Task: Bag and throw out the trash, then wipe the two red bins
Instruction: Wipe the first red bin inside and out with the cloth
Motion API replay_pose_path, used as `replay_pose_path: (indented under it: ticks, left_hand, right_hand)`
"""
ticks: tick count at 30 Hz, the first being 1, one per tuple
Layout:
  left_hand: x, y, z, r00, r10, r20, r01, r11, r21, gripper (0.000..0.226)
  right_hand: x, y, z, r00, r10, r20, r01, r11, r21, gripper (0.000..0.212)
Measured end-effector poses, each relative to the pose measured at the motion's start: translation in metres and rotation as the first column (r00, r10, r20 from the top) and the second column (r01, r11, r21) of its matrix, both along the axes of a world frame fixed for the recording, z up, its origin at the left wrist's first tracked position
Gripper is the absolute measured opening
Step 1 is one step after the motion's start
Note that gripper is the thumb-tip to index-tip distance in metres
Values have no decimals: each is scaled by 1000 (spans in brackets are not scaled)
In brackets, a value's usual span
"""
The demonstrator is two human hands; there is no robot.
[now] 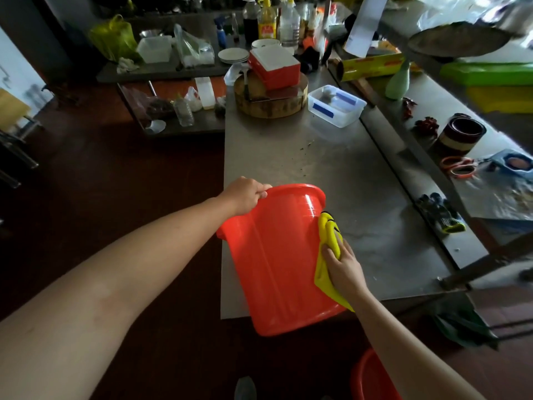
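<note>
So the red bin (277, 261) is tipped over with its mouth pointing away, sitting at the near edge of the steel tabletop (331, 163) and hanging partly over the floor. The left hand (245, 194) has its fingers curled over the rim on the far left side. The right hand (343, 267) grips a yellow cloth (328, 229) and holds it against the bin's right outer wall. The bin is shiny orange-red plastic, smooth, with a lip round the top. The second red bin (372, 379) is down on the floor, bottom right, only partly in view.
</note>
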State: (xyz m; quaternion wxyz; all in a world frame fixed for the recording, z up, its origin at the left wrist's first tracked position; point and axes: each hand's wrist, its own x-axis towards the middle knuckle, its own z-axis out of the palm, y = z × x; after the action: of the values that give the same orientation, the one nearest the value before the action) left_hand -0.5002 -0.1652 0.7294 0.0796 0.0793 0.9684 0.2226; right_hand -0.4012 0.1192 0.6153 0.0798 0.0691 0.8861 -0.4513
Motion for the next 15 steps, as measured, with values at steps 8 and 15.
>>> replay_pose_path:
  ticks: [8, 15]
  left_hand:
    - [0, 2, -2, 999, 29, -13, -30, 999, -33, 37]
    - [1, 6, -4, 999, 50, 4, -50, 999, -2, 40]
  right_hand:
    - [49, -65, 17, 911, 378, -167, -207, 766, 608, 71]
    - [82, -104, 2, 623, 762, -176, -331, 461, 824, 64]
